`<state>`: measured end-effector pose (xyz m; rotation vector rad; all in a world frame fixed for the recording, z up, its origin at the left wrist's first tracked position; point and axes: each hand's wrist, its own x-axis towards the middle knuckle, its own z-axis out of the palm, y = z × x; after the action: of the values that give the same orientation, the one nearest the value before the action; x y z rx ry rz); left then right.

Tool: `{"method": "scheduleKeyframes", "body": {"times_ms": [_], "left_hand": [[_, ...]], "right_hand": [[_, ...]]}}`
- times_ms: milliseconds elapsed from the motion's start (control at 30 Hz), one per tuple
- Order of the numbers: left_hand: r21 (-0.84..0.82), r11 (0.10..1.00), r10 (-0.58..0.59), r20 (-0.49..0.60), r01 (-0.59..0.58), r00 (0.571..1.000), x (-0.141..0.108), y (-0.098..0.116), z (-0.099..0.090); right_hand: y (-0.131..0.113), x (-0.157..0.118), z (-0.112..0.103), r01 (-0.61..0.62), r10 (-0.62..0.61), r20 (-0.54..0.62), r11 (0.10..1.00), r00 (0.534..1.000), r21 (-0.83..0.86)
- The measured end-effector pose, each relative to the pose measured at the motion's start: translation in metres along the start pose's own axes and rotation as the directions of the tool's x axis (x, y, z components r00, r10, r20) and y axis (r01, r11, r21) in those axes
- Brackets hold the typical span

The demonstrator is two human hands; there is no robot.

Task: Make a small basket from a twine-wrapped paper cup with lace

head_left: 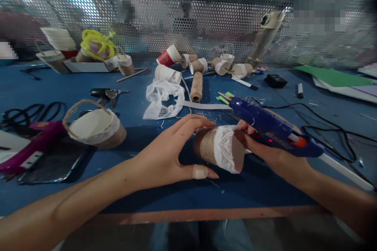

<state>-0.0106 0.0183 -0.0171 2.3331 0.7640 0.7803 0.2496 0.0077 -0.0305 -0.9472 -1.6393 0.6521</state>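
Observation:
A paper cup wrapped in brown twine, with a white lace band [226, 147], lies on its side between my hands. My left hand [173, 151] is spread in a C shape at its twine end; the fingertips reach its upper side, while the thumb, with a bandage, stays apart below. My right hand [277, 159] is closed around a blue glue gun [259, 121], whose grip is hidden. Its nozzle points away and left. Fingers of that hand also touch the cup's lace end. Beyond lie crumpled white lace [156, 104] and a twine spool [196, 87].
A finished-looking twine basket [118, 135] stands left, near a magenta glue gun [38, 145], a dark phone [55, 166] and keys [111, 95]. Several wrapped cups [198, 66] lie at the back before a perforated metal screen [153, 19]. Black cord [326, 123] trails at right.

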Motion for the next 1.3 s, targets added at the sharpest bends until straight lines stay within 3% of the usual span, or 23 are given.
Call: {"method": "scheduleKeyframes", "body": {"times_ms": [100, 200, 300, 367, 467, 667, 800, 933, 1300], "left_hand": [[0.114, 0.993, 0.025, -0.001, -0.025, 1.0, -0.001, 0.001, 0.002], [0.102, 0.994, 0.025, 0.038, -0.029, 0.999, -0.001, 0.002, -0.004], [0.032, 0.999, -0.015, 0.092, 0.012, 0.996, 0.0, 0.0, -0.014], [-0.01, 0.997, -0.069, 0.115, 0.071, 0.991, 0.0, -0.001, -0.02], [-0.009, 0.995, -0.093, 0.123, 0.095, 0.988, -0.004, -0.004, -0.026], [0.02, 1.0, -0.011, 0.092, 0.009, 0.996, -0.014, -0.013, -0.032], [0.045, 0.999, -0.026, 0.11, 0.022, 0.994, -0.012, -0.012, -0.032], [0.029, 0.999, -0.044, 0.102, 0.042, 0.994, -0.009, -0.007, -0.031], [-0.067, 0.996, -0.051, 0.09, 0.057, 0.995, -0.012, -0.002, -0.03]], "right_hand": [[-0.005, -0.001, 0.0, -0.038, 0.042, 0.026, 0.992, 0.999, -0.121], [-0.009, 0.002, -0.005, -0.02, 0.027, 0.045, 0.99, 0.999, -0.141], [-0.009, 0.006, -0.017, 0.2, -0.187, 0.085, 0.962, 0.979, -0.188], [-0.007, 0.008, -0.026, 0.448, -0.416, 0.177, 0.862, 0.892, -0.235], [-0.004, 0.008, -0.037, 0.55, -0.497, 0.24, 0.786, 0.834, -0.282], [0.007, 0.008, -0.038, 0.646, -0.553, 0.334, 0.65, 0.764, -0.4], [0.012, 0.011, -0.038, 0.667, -0.558, 0.369, 0.582, 0.743, -0.465], [0.013, 0.009, -0.041, 0.66, -0.535, 0.391, 0.542, 0.749, -0.521], [0.01, 0.004, -0.041, 0.628, -0.513, 0.369, 0.559, 0.775, -0.542]]}}
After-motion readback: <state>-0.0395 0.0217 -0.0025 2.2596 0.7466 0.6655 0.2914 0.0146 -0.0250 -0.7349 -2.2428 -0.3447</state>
